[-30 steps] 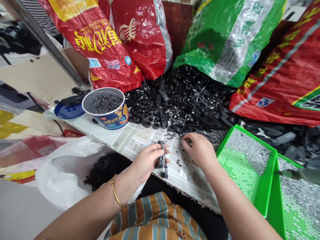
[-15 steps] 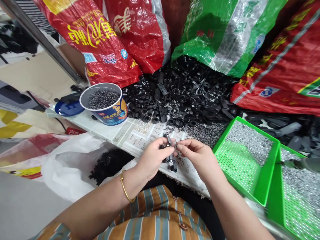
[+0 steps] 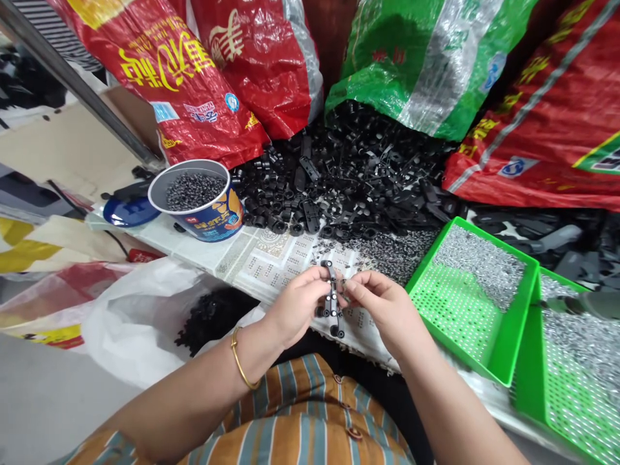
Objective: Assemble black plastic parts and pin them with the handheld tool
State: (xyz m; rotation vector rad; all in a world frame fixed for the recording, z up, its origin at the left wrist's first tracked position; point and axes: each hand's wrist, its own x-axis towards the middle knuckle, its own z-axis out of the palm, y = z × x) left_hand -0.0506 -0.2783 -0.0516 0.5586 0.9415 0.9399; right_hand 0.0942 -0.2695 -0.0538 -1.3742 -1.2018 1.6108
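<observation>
and the right hand point(image 3: 390, 310), a second ago down by the small dark grains point(image 3: 397, 255) on the tabletop point(image 3: 256, 265), is now up beside the left hand point(image 3: 293, 310), centre frame! between them stands the slim black part point(image 3: 332, 300), smooth, long, round-ended, dotted with pale studs. left fingers clamped on it; right thumb and forefinger pinched together at its side, anything between them too small to tell. lower right, a perforated green tray point(image 3: 455, 313) glints with metal bits point(image 3: 484, 265).
</observation>
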